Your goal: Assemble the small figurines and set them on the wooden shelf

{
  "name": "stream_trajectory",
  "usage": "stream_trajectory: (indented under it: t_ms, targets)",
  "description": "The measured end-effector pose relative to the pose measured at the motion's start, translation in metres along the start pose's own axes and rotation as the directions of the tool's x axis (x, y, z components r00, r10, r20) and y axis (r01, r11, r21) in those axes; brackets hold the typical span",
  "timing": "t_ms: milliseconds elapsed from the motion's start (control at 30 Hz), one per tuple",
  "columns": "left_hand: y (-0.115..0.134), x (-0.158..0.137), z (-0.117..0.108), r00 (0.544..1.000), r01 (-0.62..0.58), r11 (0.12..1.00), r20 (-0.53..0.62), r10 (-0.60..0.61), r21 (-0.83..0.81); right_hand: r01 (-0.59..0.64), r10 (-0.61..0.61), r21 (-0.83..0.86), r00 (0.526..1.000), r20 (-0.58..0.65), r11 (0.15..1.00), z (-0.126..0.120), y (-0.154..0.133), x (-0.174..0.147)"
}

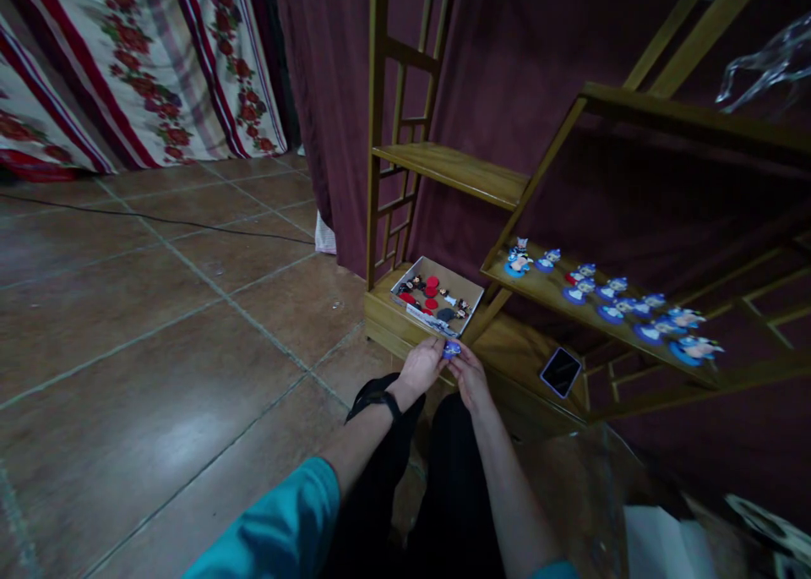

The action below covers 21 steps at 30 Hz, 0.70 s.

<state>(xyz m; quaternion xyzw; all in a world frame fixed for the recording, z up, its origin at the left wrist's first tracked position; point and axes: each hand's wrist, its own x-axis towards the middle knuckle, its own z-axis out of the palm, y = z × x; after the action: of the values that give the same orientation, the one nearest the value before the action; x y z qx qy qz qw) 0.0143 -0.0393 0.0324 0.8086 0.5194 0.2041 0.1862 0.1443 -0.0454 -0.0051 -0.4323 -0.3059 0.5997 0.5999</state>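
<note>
Between my two hands is a small blue-and-purple toy figurine (452,350), held just in front of the cardboard box. My left hand (426,364), with a dark band at its wrist, pinches it from the left. From the right side, the fingers of my right hand (470,374) close on the same figurine. The open box (474,297) sits on the lowest wooden ledge and has several small figures and red round pieces (432,292) in it. Several blue-based figurines (579,291) stand along the shelf to the right.
A wooden shelf unit (456,172) rises ahead, with dark red cloth behind it. On its low ledge lies a phone-like device (561,372). A clear glass-like ornament (770,59) stands high on the right. A black cable (190,224) crosses the tiled floor.
</note>
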Motion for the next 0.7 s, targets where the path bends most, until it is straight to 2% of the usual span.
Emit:
stream_trajectory:
  t_ms: [200, 433, 567, 700]
  targets:
    - [-0.003, 0.004, -0.002, 0.994, -0.108, 0.992, -0.022, 0.109, 0.072, 0.006, -0.006, 0.000, 1.000, -0.010, 1.000, -0.001, 0.001, 0.002]
    - [-0.003, 0.003, 0.003, 0.992, -0.119, 0.990, -0.045, 0.122, 0.070, 0.016, -0.016, -0.047, 1.000, 0.002, 0.999, -0.006, 0.001, -0.001]
    - [-0.008, 0.006, 0.009, 0.992, -0.090, 0.994, -0.092, 0.084, -0.069, 0.016, -0.015, -0.058, 1.000, 0.019, 0.998, -0.008, 0.000, 0.001]
    - [-0.017, 0.014, 0.018, 0.996, 0.035, 0.944, -0.067, -0.060, -0.329, -0.005, 0.006, -0.047, 0.999, 0.041, 0.999, -0.006, -0.002, 0.002]
